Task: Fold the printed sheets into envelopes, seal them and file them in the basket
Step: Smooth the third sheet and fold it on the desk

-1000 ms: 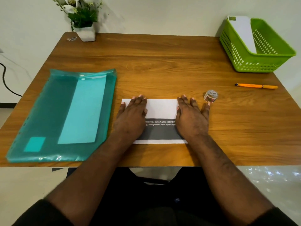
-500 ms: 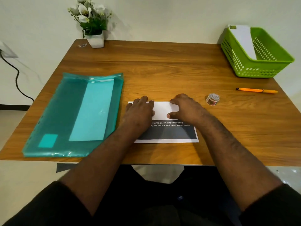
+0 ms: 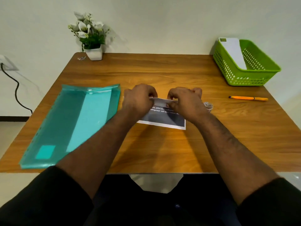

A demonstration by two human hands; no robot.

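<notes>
Your table (image 3: 146,70) is a wooden top running from the near edge to the far wall, and it carries everything described here. On its left side lies a teal plastic folder (image 3: 53,124), flat, with a paler sheet showing through it. At the far right corner stands a green basket (image 3: 254,79) with perforated walls; one white envelope (image 3: 232,53) leans inside it against the left wall. At the far left sits a potted plant (image 3: 91,38) in a white pot. In the middle, near you, the printed sheet (image 3: 162,119) rests on the table, its dark printed band toward you and its far white edge lifted off the surface. Your left hand (image 3: 138,100) pinches that lifted edge at its left end, fingers curled over it. Your right hand (image 3: 185,101) pinches the same edge toward its right end, thumb under and fingers curled on top. An orange pen (image 3: 248,98) lies to the right, well apart from the sheet. A small roll of tape (image 3: 208,106) sits just beside your right hand, partly hidden by it
</notes>
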